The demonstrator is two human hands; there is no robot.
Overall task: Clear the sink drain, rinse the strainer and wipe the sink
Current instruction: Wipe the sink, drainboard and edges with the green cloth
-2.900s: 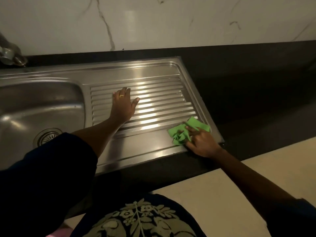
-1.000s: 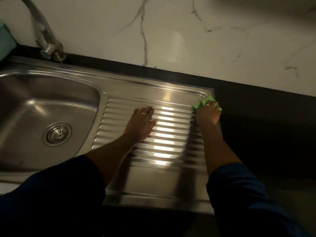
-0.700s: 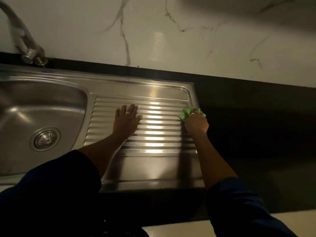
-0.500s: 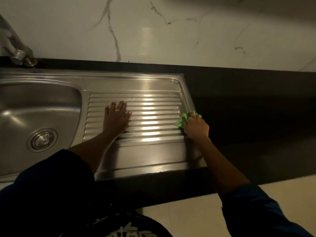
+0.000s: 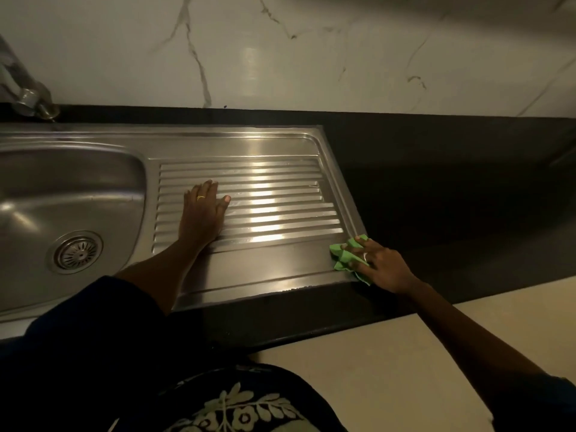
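A steel sink (image 5: pixel 37 194) fills the left, with its round strainer (image 5: pixel 77 251) seated in the drain. To its right lies the ribbed drainboard (image 5: pixel 274 188). My left hand (image 5: pixel 202 213) rests flat on the ribs, fingers together, holding nothing. My right hand (image 5: pixel 381 265) presses a crumpled green cloth (image 5: pixel 343 257) onto the drainboard's near right corner, at the edge with the counter.
A black countertop (image 5: pixel 452 198) runs to the right of the sink and along its front edge. A white marble wall (image 5: pixel 311 51) stands behind. The tap's base (image 5: pixel 31 101) sits at the far left. Pale floor (image 5: pixel 374 369) shows below.
My right hand has slid the green cloth down the drainboard's right edge from the far corner to the near corner. My left hand has stayed flat on the ribs.
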